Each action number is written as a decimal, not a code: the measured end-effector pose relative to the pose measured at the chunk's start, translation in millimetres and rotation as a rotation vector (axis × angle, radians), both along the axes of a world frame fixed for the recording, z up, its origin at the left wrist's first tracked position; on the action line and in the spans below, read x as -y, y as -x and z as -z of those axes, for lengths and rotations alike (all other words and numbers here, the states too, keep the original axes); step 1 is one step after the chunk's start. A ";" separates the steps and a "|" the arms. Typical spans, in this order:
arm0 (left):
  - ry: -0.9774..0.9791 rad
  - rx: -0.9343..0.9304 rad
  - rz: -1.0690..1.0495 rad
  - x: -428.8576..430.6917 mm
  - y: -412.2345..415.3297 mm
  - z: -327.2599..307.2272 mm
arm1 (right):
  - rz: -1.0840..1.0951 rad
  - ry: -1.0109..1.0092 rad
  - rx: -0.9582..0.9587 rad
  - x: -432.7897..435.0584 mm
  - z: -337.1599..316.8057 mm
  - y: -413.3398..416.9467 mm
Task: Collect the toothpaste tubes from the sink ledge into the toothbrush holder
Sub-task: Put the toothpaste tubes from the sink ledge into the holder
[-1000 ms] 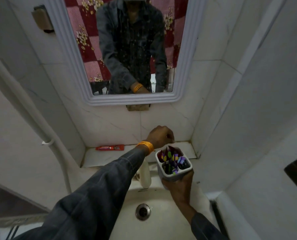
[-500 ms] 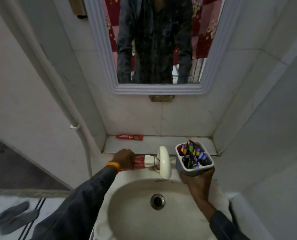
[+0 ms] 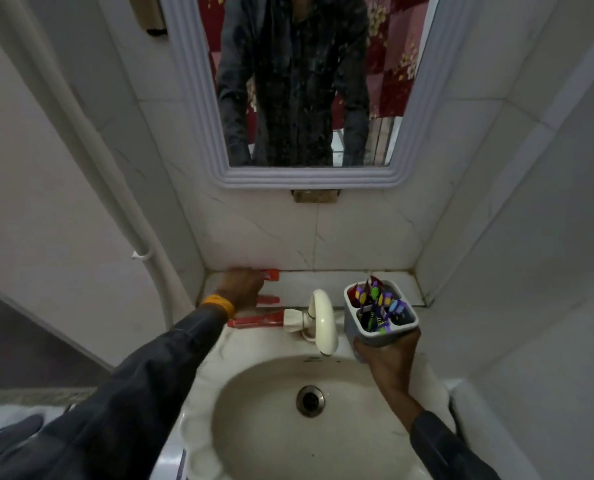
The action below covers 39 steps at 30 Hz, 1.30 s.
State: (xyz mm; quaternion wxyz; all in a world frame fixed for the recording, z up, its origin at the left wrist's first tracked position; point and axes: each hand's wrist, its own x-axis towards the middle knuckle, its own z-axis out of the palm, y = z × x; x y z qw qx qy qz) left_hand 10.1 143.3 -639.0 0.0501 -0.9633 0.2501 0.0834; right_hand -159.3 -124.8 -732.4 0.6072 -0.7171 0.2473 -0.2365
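While the right hand [image 3: 387, 355] grips the base of the grey toothbrush holder [image 3: 380, 315] just right of the cream tap [image 3: 319, 322], the left hand [image 3: 241, 287] reaches to the ledge [image 3: 323, 282] behind the tap, its fingers closed around a red toothpaste tube [image 3: 270, 274] at the wall. A second red tube [image 3: 268, 300] shows below that hand; whether it is held cannot be told. A third [image 3: 255, 321] lies left of the tap handle. Toothbrushes [image 3: 375, 303] stand in the holder.
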 end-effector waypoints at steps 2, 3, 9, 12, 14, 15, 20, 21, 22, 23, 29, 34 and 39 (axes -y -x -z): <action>0.064 -0.064 0.022 2.8 -12.4 -30.1 | 0.002 0.008 -0.015 1.9 3.0 -1.5; 0.110 -0.102 0.042 7.2 -18.5 -43.4 | 0.004 0.005 -0.030 2.1 5.5 -2.5; 0.402 -0.103 0.234 78.0 -25.5 -97.9 | 0.038 0.009 -0.059 5.0 15.4 -7.9; 0.449 -0.149 0.308 117.9 -17.7 -109.8 | 0.052 0.022 -0.064 3.0 14.7 -8.7; 0.436 -0.162 0.353 139.0 -11.8 -114.9 | 0.060 0.018 -0.050 1.5 14.7 -6.9; 0.421 -0.171 0.370 147.9 -9.3 -116.5 | 0.058 0.006 -0.046 0.6 13.1 -5.7; 0.341 -0.151 0.416 183.7 -3.4 -112.4 | 0.043 0.000 -0.037 -1.5 11.1 -3.3; 0.297 -0.134 0.432 190.6 -4.4 -109.1 | 0.042 -0.008 -0.034 -2.1 10.0 -2.9; 0.256 -0.128 0.445 197.6 -5.5 -105.1 | 0.031 -0.009 -0.019 -2.5 8.4 -2.4; 0.229 -0.134 0.454 204.3 -6.3 -101.2 | 0.019 -0.002 -0.011 -2.8 6.8 -1.7; 0.291 -0.248 0.424 226.8 -4.3 -69.1 | -0.024 0.058 -0.045 2.8 10.5 -5.6; 0.520 -0.291 0.366 206.4 -8.5 -53.7 | -0.020 0.051 -0.028 5.2 13.2 -4.0; 0.765 -0.254 0.061 128.7 -33.2 -43.9 | -0.021 0.004 -0.018 6.3 14.7 -5.3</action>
